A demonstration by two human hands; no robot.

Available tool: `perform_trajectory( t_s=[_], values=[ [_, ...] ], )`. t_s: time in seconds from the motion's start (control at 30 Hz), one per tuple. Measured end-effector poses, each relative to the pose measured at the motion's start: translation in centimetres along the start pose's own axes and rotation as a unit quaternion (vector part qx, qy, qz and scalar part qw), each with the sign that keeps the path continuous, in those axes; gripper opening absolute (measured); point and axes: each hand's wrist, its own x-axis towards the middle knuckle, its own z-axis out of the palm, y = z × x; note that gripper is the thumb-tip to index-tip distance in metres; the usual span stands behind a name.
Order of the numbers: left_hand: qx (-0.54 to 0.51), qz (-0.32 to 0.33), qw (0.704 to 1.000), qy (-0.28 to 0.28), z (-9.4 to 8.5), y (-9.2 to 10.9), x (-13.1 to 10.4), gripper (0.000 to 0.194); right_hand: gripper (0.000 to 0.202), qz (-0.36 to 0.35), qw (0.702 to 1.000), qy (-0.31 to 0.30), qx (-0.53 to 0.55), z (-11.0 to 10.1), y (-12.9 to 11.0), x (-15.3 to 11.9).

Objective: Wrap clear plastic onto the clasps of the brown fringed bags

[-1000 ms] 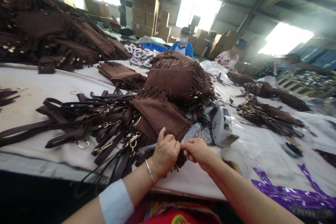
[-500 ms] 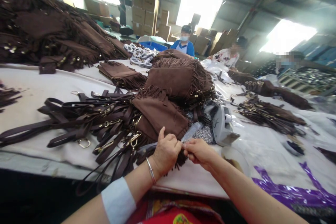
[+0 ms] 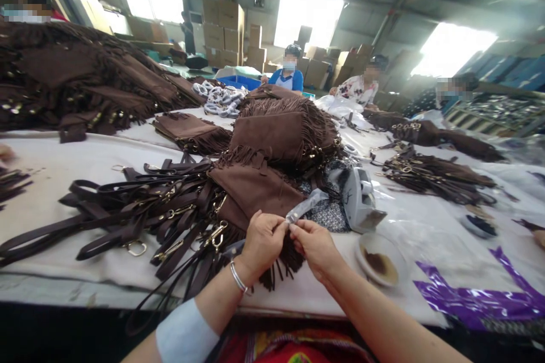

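Note:
My left hand (image 3: 264,243) and my right hand (image 3: 315,245) meet fingertip to fingertip at the front of the table. Both are closed in a pinch on the near end of a translucent plastic strip (image 3: 309,205), which points up and to the right. Just behind them lies a brown fringed pouch (image 3: 259,186) with a gold zip, its fringe hanging beneath my hands. Dark brown straps with gold clasps (image 3: 140,212) spread out on the left. Whatever is between the very fingertips, apart from the strip, is too small to make out.
More fringed pouches (image 3: 270,135) are stacked behind, with a large heap (image 3: 63,74) at far left. A grey-white device (image 3: 360,198) and a small bowl (image 3: 378,261) stand right. Purple plastic (image 3: 481,298) lies at the front right edge. Several co-workers sit across the table.
Both hands have turned and drawn up slightly, my left fingers now pinching the strip beside my right. The strip shows further above the fingertips. The view has tilted a little.

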Motion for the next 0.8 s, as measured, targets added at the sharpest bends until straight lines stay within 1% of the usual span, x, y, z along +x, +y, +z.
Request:
perform_trajectory(
  t_s=[0.1, 0.17, 0.23, 0.33, 0.4, 0.47, 0.53, 0.6, 0.7, 0.8],
  values=[
    [-0.103, -0.060, 0.993, -0.010, -0.6, -0.1, 0.7, 0.022, 0.022, -0.072, 0.996, 0.002, -0.056, 0.6, 0.0, 0.4],
    [-0.180, -0.104, 0.978, -0.017, -1.0, -0.2, 0.9, 0.023, 0.017, -0.138, 0.983, -0.008, -0.123, 0.8, -0.2, 0.7],
    [-0.247, -0.135, 0.959, -0.032, -1.5, -0.4, 1.0, 0.026, 0.015, -0.206, 0.960, -0.030, -0.187, 0.7, -0.6, 0.9],
    [-0.303, -0.145, 0.940, -0.055, -1.9, -0.8, 1.0, 0.028, 0.015, -0.294, 0.912, -0.069, -0.276, 0.4, -1.4, 1.2],
    [-0.320, -0.137, 0.935, -0.064, -2.1, -1.0, 1.0, 0.028, 0.015, -0.338, 0.879, -0.086, -0.326, 0.1, -2.0, 1.3],
    [-0.324, -0.125, 0.935, -0.072, -2.2, -1.2, 1.0, 0.029, 0.015, -0.368, 0.853, -0.097, -0.358, -0.1, -2.4, 1.5],
    [-0.316, -0.108, 0.939, -0.081, -2.3, -1.4, 0.9, 0.029, 0.017, -0.400, 0.830, -0.108, -0.374, -0.3, -2.6, 1.8],
    [-0.297, -0.085, 0.948, -0.083, -2.5, -1.5, 0.8, 0.029, 0.019, -0.442, 0.799, -0.125, -0.388, -0.5, -2.7, 2.1],
    [-0.235, -0.024, 0.969, -0.074, -2.9, -1.6, 0.5, 0.029, 0.021, -0.503, 0.741, -0.153, -0.418, -1.1, -3.1, 2.6],
    [-0.154, 0.055, 0.985, -0.059, -2.9, -1.7, 0.2, 0.029, 0.024, -0.531, 0.686, -0.187, -0.460, -1.4, -3.9, 3.2]
  ],
)
